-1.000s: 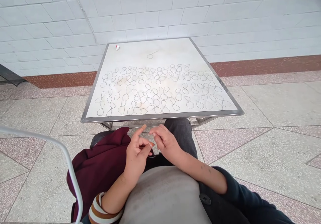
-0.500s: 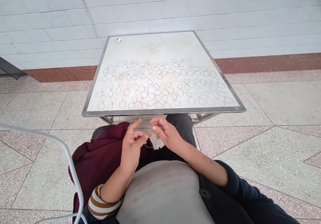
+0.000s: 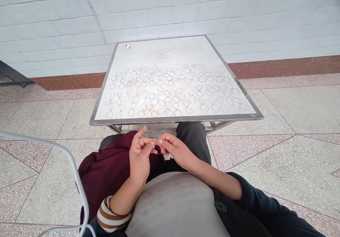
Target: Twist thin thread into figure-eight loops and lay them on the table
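Note:
My left hand pinches a thin wire between thumb and fingertips, its index finger stretched upward. The wire curves in a small loop above the pinch, and another bend of it hangs below the fingers. Close against it, my right hand is pinched on the same wire, the fingertips of both hands nearly touching. Both hands are over my lap, just in front of the table's near edge. How the wire crosses between the fingers is hidden.
On the white table lie rows of thin wire figure-eights. Farther back are a single wire loop with a straight tail and a small white-and-red item. A pale tube curves at left; a tiled wall stands behind.
My right hand has come down and left to meet the left hand and now pinches the wire. A loop of wire now shows above the left fingers. The view shifted slightly.

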{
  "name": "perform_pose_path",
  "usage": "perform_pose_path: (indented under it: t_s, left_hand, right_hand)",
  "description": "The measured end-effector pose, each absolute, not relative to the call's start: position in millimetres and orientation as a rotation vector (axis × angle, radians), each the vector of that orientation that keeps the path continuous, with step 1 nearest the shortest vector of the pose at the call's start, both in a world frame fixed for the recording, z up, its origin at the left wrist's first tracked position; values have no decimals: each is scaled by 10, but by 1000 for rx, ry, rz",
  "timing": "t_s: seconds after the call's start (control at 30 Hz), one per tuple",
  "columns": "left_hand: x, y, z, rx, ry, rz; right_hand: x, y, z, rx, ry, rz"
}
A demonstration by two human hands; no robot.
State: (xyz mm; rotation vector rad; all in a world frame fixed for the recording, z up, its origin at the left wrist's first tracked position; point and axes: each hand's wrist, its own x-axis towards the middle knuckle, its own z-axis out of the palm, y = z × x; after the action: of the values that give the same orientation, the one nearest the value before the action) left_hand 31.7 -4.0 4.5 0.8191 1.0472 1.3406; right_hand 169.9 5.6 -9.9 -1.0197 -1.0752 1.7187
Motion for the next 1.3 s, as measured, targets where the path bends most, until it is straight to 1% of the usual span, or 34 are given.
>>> perform_pose_path:
  t_s: [0.13, 0.3, 0.47, 0.6, 0.77, 0.87, 1.3]
  left_hand:
    - [339, -43, 32, 844, 1072, 1379]
    - [322, -4, 66, 717, 1057, 1445]
    - [309, 11, 75, 651, 1026, 1438]
    - [320, 20, 71, 596, 1030, 1430]
    - [357, 47, 78, 472, 989, 1417]
    - [369, 54, 78, 390, 976, 1410]
    - [457, 77, 75, 353, 949, 1447]
  right_hand:
    - [1691, 50, -149, -1004, -1001, 1746]
    - [1692, 32, -182, -855, -956, 1822]
    - [1692, 45, -220, -863, -1043, 1736]
    - [1672, 46, -262, -925, -1251, 1529]
    - [1633, 41, -266, -1086, -1638, 1007]
    - [1633, 49, -261, -1102, -1781, 815]
    - [1631, 43, -317, -1159, -1869, 578]
